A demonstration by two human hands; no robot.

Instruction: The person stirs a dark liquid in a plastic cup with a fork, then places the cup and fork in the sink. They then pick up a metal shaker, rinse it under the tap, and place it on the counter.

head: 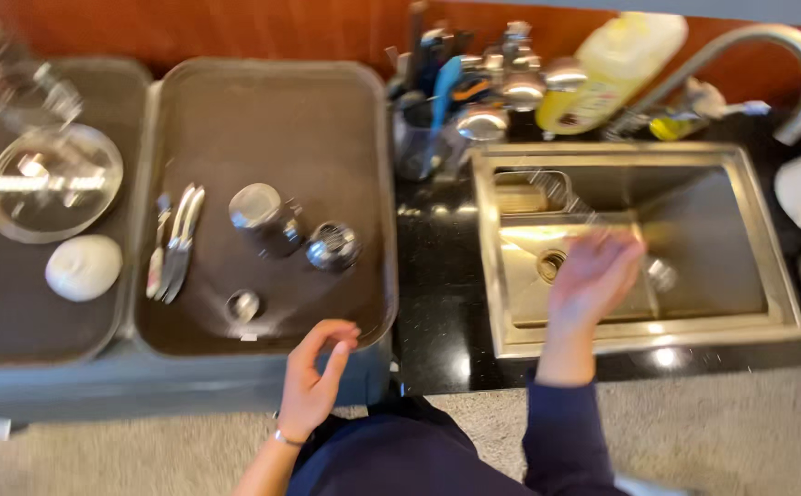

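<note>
- The left hand (313,381) is at the near edge of the middle tray (263,326). Its fingers are loosely curled and a little apart, and they hold nothing. It is just beside the tray rim, and I cannot tell if it touches it.
- Nearest to this hand is a small round metal piece (244,305), which lies on the tray near its front edge.
- The right hand (593,276) is over the steel sink (777,317), on the right. It is blurred. The fingers look open and spread, and I see nothing between them.
- A little farther on the tray stand a metal cup (263,216) and a small shiny lid-like piece (333,246), close together. To their left lies a bundle of cutlery (173,243).
- On the left tray (15,321) lie a white round object (84,266) and, farther, a glass lid (51,182).
- In the sink the drain (550,264) is left of the right hand. The basin looks free of dishes, but the blur hides small details.
- At the far side stand a utensil holder (423,129) with tools, a yellow soap bottle (616,69) and the curved tap (768,55).
- My judgement: the washing seems finished or paused, the washed pieces dry on the trays, and both hands are free. Any next pick of the small metal piece calls for a fine pinch, because it is low and smooth.
</note>
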